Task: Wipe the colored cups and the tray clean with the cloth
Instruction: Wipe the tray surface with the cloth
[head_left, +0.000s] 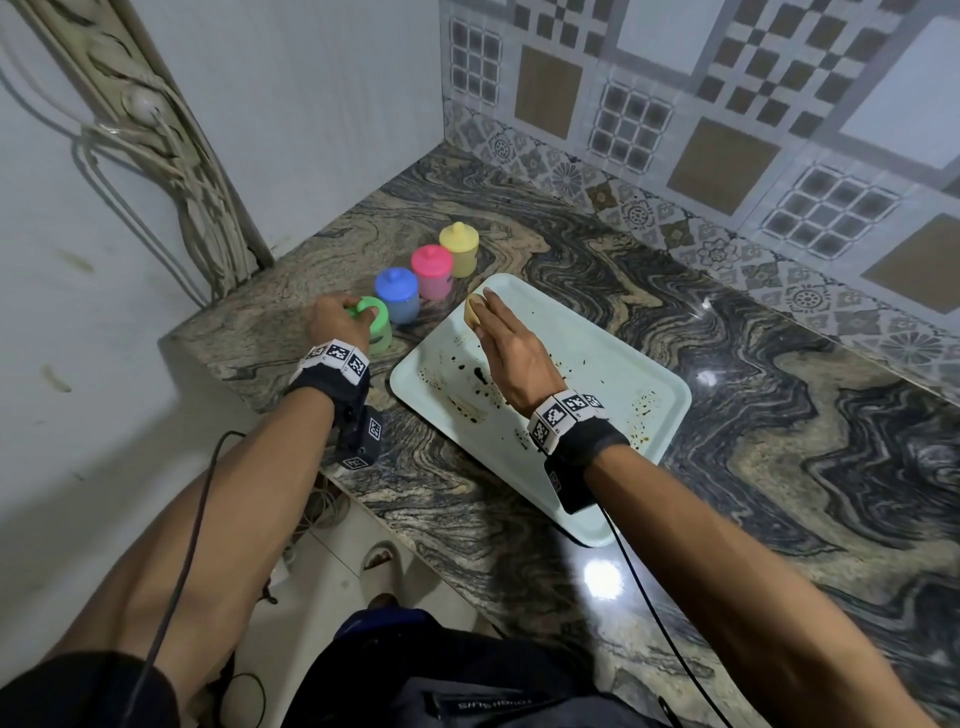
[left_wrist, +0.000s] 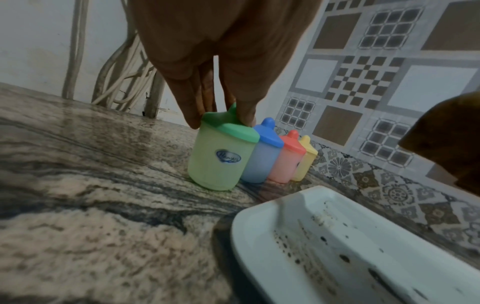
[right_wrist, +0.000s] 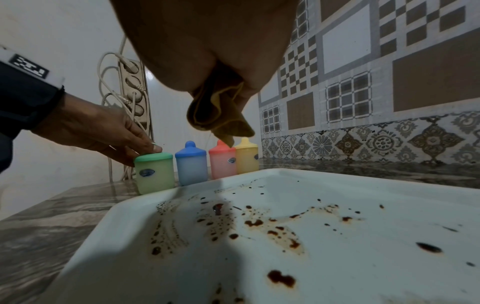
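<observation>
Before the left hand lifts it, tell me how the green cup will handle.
The green cup is probably light, being small translucent plastic. It looks smooth, so possibly slippery. The left hand grips only its lid, which might pull off.

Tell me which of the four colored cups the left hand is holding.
The green cup, at the near end of the row. The left hand has its grip on the lid; the blue, pink and yellow cups stand untouched.
</observation>
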